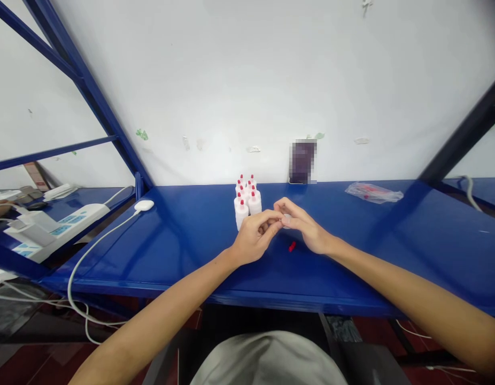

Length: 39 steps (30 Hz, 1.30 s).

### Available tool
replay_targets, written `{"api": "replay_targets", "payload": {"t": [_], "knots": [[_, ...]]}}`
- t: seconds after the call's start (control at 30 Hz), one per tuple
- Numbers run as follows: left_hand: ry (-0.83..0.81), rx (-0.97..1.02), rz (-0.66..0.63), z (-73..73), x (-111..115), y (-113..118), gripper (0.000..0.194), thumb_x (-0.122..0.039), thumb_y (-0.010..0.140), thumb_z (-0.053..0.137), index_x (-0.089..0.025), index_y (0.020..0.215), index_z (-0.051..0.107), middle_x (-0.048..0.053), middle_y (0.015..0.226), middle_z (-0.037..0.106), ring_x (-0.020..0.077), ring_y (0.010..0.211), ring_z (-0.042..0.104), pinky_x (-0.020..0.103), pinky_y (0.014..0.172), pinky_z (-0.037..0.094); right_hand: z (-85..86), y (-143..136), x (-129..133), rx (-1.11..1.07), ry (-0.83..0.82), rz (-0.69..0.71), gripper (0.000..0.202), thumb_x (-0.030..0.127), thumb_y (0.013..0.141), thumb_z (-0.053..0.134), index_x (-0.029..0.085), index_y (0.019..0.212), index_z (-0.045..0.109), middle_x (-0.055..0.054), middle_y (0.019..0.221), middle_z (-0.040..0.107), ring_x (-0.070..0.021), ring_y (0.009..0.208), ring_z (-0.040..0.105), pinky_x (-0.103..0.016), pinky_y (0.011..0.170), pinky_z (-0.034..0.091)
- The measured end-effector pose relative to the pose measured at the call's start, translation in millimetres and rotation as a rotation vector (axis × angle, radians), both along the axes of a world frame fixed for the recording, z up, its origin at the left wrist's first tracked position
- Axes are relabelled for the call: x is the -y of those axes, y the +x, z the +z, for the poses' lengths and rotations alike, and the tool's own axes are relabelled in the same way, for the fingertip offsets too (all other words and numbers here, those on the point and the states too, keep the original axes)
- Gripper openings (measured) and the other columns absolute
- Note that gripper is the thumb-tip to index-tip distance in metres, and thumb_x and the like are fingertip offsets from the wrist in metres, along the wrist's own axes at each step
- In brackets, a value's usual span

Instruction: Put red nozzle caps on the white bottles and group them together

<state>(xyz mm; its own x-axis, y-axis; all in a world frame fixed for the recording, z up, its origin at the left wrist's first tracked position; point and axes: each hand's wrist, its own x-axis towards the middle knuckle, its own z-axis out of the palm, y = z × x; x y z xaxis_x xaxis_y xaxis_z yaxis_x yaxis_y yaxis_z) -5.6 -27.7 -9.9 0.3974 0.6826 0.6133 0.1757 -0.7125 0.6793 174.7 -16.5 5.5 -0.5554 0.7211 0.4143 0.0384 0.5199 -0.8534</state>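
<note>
My left hand (256, 235) and my right hand (306, 227) meet above the table, fingertips close together. A small translucent white piece (286, 220) shows between the thumb and fingers of my right hand; its kind is too small to tell. The thumb and forefinger of my left hand pinch at its left side, and whatever lies between them is hidden. Below my hands, a few small red caps (292, 246) lie on the blue table (183, 235). Left of my hands, several white squeeze bottles (241, 211) with red tips stand upright in two rows.
A clear plastic bag (373, 192) with red bits inside lies at the back right. A pixelated dark panel (302, 160) leans on the wall. At left are a white charging puck (144, 205) with its cable and a power strip (67, 227). Blue frame posts (91, 91) flank the table.
</note>
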Motion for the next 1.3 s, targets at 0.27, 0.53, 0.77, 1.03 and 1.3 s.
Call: {"api": "replay_targets", "payload": {"t": [0.27, 0.53, 0.77, 1.03, 1.3], "knots": [[-0.023, -0.03, -0.002, 2.5, 0, 1, 0.026, -0.037, 0.096, 0.052, -0.014, 0.103, 0.064, 0.001, 0.074, 0.062, 0.0069, 0.055, 0.047, 0.019, 0.052, 0.038, 1.4, -1, 3, 0.013, -0.031, 0.013, 0.023, 0.044, 0.096, 0.041, 0.021, 0.096, 0.048, -0.001, 0.086, 0.048, -0.017, 0.078, 0.043, -0.031, 0.072, 0.037], [0.015, -0.039, -0.005, 1.5, -1, 0, 0.02, -0.033, 0.095, 0.053, -0.016, 0.102, 0.061, -0.003, 0.067, 0.055, 0.0053, 0.051, 0.042, 0.017, 0.049, 0.035, 1.7, -1, 2, -0.001, -0.052, 0.031, 0.015, 0.036, 0.094, 0.044, 0.022, 0.097, 0.048, 0.0, 0.087, 0.048, -0.0169, 0.08, 0.045, -0.03, 0.074, 0.037], [0.064, -0.106, 0.033, -0.1, 0, -1, 0.017, -0.028, 0.095, 0.049, -0.017, 0.105, 0.056, -0.009, 0.059, 0.044, 0.004, 0.045, 0.038, 0.016, 0.049, 0.033, 4.4, -1, 4, 0.079, 0.018, -0.001, 0.021, 0.041, 0.098, 0.041, 0.022, 0.105, 0.049, -0.002, 0.093, 0.053, -0.018, 0.085, 0.049, -0.031, 0.079, 0.04], [0.162, -0.303, 0.508, 25.1, 0, -24, 0.017, -0.032, 0.091, 0.052, -0.019, 0.098, 0.061, -0.006, 0.054, 0.053, 0.0085, 0.048, 0.05, 0.02, 0.054, 0.035, -6.0, 6, -12, 0.177, 0.133, -0.232, 0.031, 0.046, 0.096, 0.043, 0.022, 0.114, 0.05, 0.0, 0.083, 0.053, -0.0161, 0.071, 0.048, -0.03, 0.069, 0.038], [0.128, -0.662, 0.594, 19.2, 0, -23, 0.021, -0.034, 0.091, 0.052, -0.021, 0.097, 0.068, 0.002, 0.064, 0.065, 0.0178, 0.058, 0.063, 0.026, 0.059, 0.039, 18.9, 29, -18, 0.545, 0.03, -0.047, 0.011, 0.023, 0.082, 0.057, 0.02, 0.092, 0.061, 0.004, 0.068, 0.053, -0.0128, 0.06, 0.047, -0.026, 0.058, 0.037]]}}
